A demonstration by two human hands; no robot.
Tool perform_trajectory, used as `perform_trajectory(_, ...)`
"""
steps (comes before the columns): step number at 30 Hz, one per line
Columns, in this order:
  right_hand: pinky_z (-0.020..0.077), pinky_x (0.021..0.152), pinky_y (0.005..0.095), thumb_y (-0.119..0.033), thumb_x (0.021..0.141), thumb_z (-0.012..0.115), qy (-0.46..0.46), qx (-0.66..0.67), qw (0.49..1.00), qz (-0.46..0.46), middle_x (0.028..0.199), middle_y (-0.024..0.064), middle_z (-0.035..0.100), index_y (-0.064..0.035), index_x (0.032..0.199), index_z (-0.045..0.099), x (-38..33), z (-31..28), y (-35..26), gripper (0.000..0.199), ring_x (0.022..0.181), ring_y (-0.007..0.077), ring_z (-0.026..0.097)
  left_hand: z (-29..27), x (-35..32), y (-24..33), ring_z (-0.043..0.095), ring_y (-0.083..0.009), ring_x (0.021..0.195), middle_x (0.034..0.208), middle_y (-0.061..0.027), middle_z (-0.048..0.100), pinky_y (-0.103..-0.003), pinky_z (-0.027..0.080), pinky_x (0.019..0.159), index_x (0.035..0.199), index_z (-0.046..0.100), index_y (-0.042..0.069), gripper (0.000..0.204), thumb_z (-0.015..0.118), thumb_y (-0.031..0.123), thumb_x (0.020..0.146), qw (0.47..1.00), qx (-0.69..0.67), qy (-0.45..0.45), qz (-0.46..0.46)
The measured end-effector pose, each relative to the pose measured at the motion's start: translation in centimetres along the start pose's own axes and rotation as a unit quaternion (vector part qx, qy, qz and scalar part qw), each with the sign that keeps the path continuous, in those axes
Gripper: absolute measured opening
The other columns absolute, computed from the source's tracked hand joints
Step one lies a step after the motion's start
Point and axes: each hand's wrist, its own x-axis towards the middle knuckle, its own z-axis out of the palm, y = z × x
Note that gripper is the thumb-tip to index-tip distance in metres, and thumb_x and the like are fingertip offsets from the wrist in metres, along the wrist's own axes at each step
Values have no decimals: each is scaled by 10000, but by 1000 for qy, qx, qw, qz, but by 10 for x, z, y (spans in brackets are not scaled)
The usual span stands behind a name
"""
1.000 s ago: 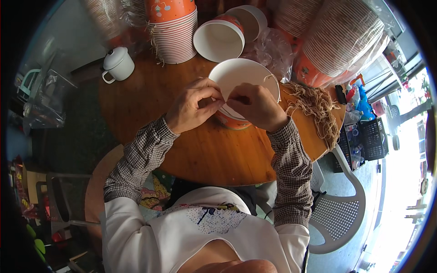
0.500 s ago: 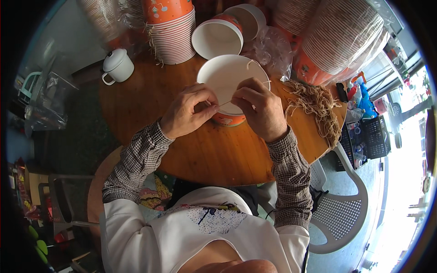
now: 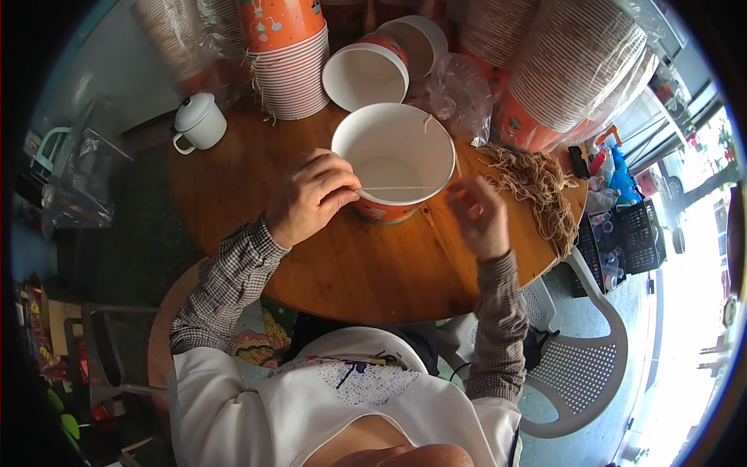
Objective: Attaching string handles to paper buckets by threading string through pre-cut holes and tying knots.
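Observation:
A white paper bucket [image 3: 389,140] with an orange printed outside stands on the table in front of me. My left hand [image 3: 315,194] is at its near left rim, thumb and fingers pinched on a thin pale string [image 3: 401,187]. The string stretches nearly straight across the near part of the bucket's mouth toward my right hand [image 3: 478,215]. That hand is beside the bucket's right side, its fingers smeared by motion, so whether they grip the string's far end is unclear. A short knotted piece of string [image 3: 426,121] shows at the far right rim.
A loose heap of string [image 3: 537,187] lies on the round wooden table [image 3: 350,272] at the right. Behind are a tall bucket stack [image 3: 292,82], a tipped bucket [image 3: 366,76], clear plastic [image 3: 461,93] and wrapped stacks [image 3: 576,70]. A lidded white enamel mug [image 3: 200,122] stands far left.
My right hand has moved right and slightly down, away from my left, and the string between them shows longer and straighter. My left hand keeps its pinch near the rim.

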Motion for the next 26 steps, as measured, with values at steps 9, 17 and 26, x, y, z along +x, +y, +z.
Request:
perform_trajectory(9,509,743,362,-75,760,656,-14,-254,955,-153,1252,131,540,-99,1178,610,-44,58,-21,421,815,239,594,1,5,5,596,-248,819,857,-44,608,-376,477,732,893,641,63,203,725,-2,720,995,88,-25,26)
perform_trajectory(17,439,981,361,-144,922,572,109,44,993,-23,1270,208,553,2,1315,475,12,29,-17,430,1193,318,536,-3,6,3,578,-203,837,874,-20,593,-354,492,750,899,640,72,192,700,15,725,986,152,-15,59)
perform_trajectory(26,429,980,346,-431,994,448,2,392,899,194,1295,126,537,-22,1404,369,28,68,46,584,1171,247,541,-5,-4,-10,561,-217,839,885,-28,592,-333,506,736,913,650,102,245,706,-19,707,989,151,5,14)
